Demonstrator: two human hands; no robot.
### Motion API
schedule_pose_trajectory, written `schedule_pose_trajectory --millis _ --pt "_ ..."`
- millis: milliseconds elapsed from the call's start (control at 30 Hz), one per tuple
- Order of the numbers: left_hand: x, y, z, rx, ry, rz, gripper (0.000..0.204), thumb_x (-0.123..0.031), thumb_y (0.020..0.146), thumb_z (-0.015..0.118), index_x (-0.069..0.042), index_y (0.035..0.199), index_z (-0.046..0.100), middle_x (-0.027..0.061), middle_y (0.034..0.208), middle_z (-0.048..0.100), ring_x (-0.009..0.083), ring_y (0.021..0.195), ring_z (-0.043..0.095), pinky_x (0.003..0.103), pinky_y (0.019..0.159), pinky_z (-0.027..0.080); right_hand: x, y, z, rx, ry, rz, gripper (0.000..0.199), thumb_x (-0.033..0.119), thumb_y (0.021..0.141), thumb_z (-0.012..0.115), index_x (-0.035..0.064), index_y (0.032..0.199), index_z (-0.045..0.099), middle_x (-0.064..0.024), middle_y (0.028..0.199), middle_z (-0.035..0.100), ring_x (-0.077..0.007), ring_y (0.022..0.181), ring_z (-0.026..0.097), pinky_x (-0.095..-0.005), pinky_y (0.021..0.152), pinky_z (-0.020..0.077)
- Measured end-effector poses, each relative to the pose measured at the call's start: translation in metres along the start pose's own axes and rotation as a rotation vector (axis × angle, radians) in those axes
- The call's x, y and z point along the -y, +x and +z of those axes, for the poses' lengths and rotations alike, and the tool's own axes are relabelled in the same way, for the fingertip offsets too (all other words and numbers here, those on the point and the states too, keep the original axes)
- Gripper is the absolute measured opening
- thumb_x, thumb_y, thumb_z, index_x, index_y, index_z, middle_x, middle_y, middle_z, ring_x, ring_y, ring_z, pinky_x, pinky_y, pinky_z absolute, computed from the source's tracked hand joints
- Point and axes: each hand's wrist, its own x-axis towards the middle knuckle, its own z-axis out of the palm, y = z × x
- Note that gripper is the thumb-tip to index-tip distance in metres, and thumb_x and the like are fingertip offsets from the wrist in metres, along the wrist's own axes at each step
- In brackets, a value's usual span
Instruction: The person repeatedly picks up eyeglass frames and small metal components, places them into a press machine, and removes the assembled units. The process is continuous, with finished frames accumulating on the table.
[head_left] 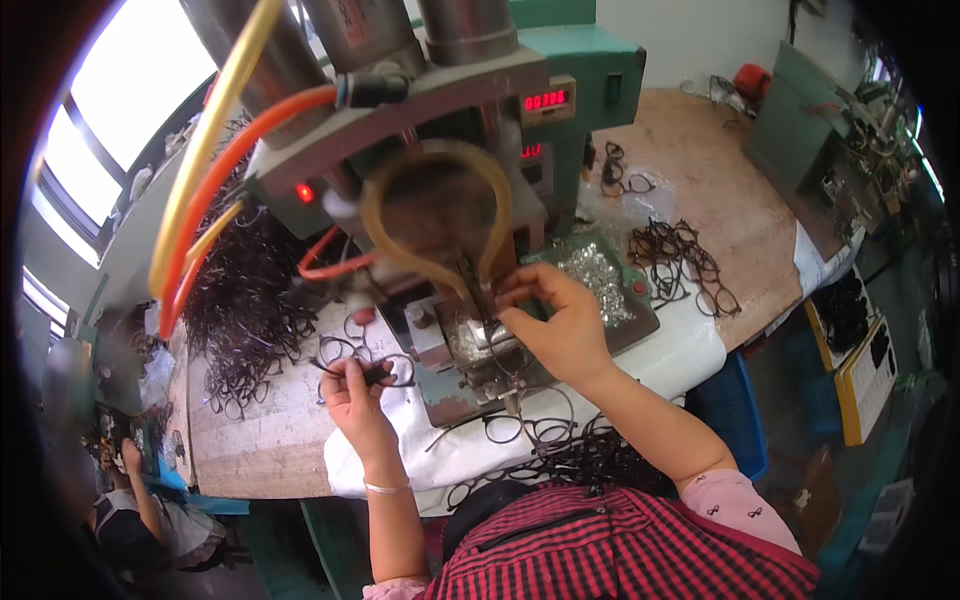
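Observation:
My left hand [356, 398] is closed around dark eyeglass frames [402, 372], just left of a green press machine [570, 60]. My right hand [560, 325] reaches in at the machine's working point, its thumb and fingers drawn together beside the narrow upright tool [475, 285]. Whatever sits between those fingertips is too small to make out. Below them, part of a dark frame [505, 360] shows at the metal fixture [470, 345]. Many small shiny metal pieces [598, 278] lie on the machine's base right of my right hand.
A large heap of dark eyeglass frames [245, 280] covers the left of the table. More frames [675, 255] lie at the right, and others [530, 430] by my lap. Orange hoses [225, 180] hang at the front left. A blue bin [730, 410] stands below the table's right edge.

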Motion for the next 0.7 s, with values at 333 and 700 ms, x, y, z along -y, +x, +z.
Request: schedule_pose_trajectory --millis 333,700 --pt "-0.091 0.006 0.103 0.29 -0.08 0.495 0.013 -0.005 0.099 0.057 -0.005 0.11 0.051 0.0091 0.103 0.059 0.0201 0.093 0.064 0.04 0.078 0.063 0.0 -0.01 0.016 0.043 0.543 0.207 0.04 0.001 0.083 0.073 0.0004 0.119 0.054 -0.0048 0.09 0.069 -0.0088 0.087 0.062 -0.023 0.077 0.0486" --pt "-0.094 0.004 0.106 0.25 -0.059 0.455 0.009 -0.002 0.097 0.056 -0.003 0.105 0.053 0.0097 0.099 0.06 0.0216 0.083 0.066 0.037 0.074 0.063 -0.002 -0.021 0.03 -0.113 0.68 0.218 0.039 0.001 0.087 0.069 -0.0021 0.121 0.051 -0.0046 0.092 0.069 -0.0082 0.087 0.062 -0.0221 0.079 0.0481"
